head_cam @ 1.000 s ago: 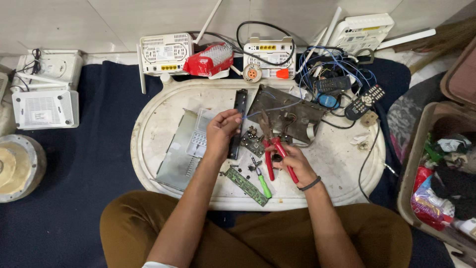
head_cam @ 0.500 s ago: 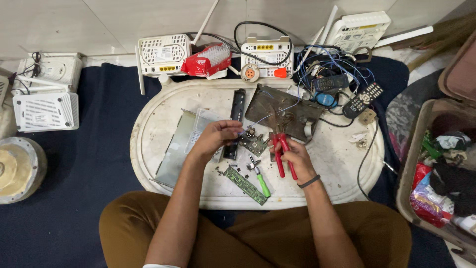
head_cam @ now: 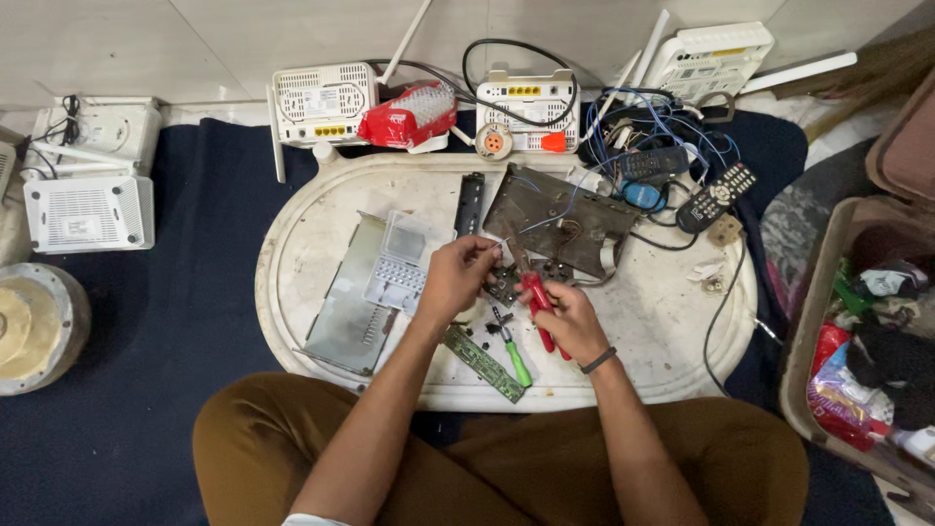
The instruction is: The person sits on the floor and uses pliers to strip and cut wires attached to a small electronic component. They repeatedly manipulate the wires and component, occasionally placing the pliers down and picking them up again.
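At centre frame the left hand pinches a thin pale wire above the small dark circuit board on the white oval tray. The right hand grips red-handled pliers, tips at that wire. A slip could likely tear the wire loose or nick a finger.

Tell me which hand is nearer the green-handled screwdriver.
Right. The right hand grips red pliers just right of the green-handled screwdriver; the left hand is up and left of it, pinching a wire.
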